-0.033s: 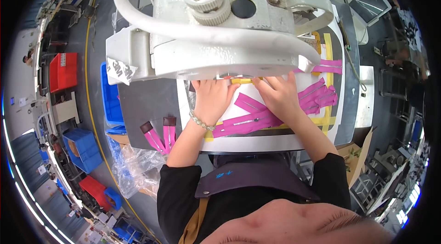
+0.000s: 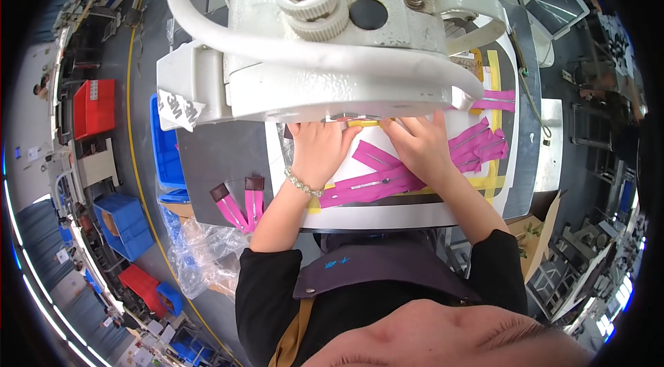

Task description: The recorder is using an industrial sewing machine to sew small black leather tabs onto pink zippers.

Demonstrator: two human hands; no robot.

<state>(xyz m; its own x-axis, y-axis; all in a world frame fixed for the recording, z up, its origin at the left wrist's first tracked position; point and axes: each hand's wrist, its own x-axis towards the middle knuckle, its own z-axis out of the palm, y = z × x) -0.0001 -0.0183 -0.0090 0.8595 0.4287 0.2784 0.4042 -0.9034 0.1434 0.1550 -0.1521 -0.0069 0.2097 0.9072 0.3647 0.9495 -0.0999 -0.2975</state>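
The white head of a sewing machine (image 2: 339, 83) fills the upper middle and hides the fingertips of both hands. My left hand (image 2: 318, 151), a beaded bracelet at its wrist, lies palm down with its visible fingers stretched forward and the thumb apart. My right hand (image 2: 420, 147) rests opposite, fingers spread, by the right end of a small yellow strip (image 2: 364, 123); the left thumb is by its left end. Magenta zippers (image 2: 366, 187) lie under and beside my right forearm. Two more zippers with dark brown end tabs (image 2: 254, 186) lie left of my left forearm.
Yellow tape (image 2: 492, 77) edges the white sheet on the dark table (image 2: 228, 153). More magenta zippers (image 2: 496, 99) are at the right. Clear plastic bags (image 2: 204, 249) and a blue bin (image 2: 164, 146) stand left; an open cardboard box (image 2: 543, 232) is at lower right.
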